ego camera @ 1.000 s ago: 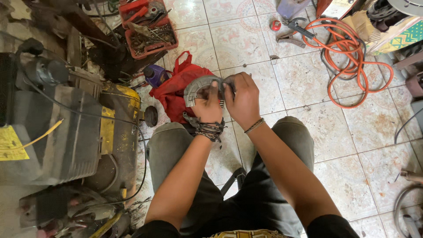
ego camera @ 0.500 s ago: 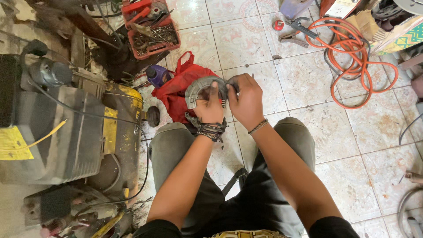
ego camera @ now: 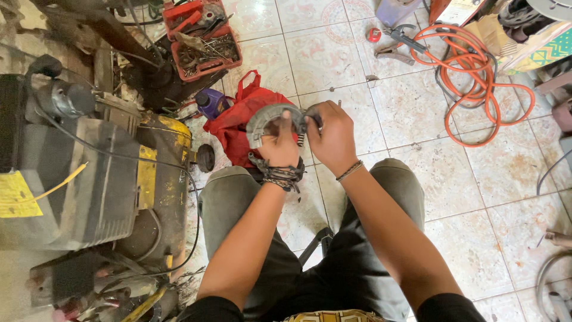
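Note:
Both my hands hold a grey curved metal part [ego camera: 268, 118], shaped like a half ring, above my knees. My left hand [ego camera: 280, 146] grips its lower middle, thumb up against the inner curve. My right hand [ego camera: 331, 136] pinches the right end of the part, where a small spring shows between the two hands. A red cloth bag [ego camera: 241, 116] lies on the tiled floor just behind the part.
A grimy yellow and grey compressor [ego camera: 89, 179] stands at my left. A red tray of tools [ego camera: 205, 42] sits at the back, a purple bottle [ego camera: 210, 101] beside the bag. An orange coiled hose [ego camera: 476, 77] and pliers [ego camera: 396, 42] lie back right.
My hands and the curved part stay in nearly the same place. My right fingers have shifted slightly on the part's right end.

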